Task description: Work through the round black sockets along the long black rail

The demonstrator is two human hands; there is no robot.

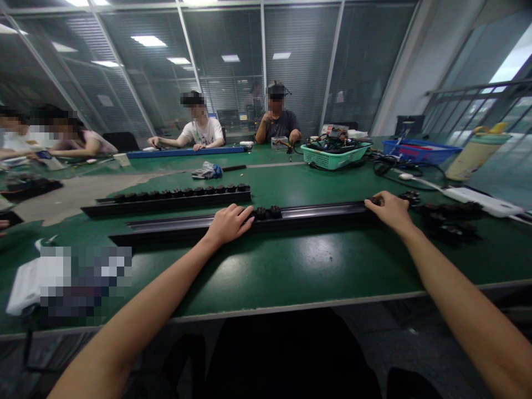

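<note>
A long black metal rail (320, 211) with a shiny inner channel lies across the table in front of me. Two black, round-topped parts (268, 211) sit in its channel near the middle. Just left of them my left hand (230, 223) rests over the rail, its fingers curled down onto it; what lies under the fingers is partly hidden. At the rail's right end my right hand (389, 210) pinches a small black part (377, 200) between thumb and fingers. Behind lies a second black rail (166, 204), topped by a row of similar black parts (183, 193).
Loose black parts (451, 219) lie at right, near a white power strip (482, 200). Farther back are a green basket (332, 159) of cables, a blue basket (424, 153), a bottle (477, 152) and grey-blue gloves (208, 170). Several people sit around the table.
</note>
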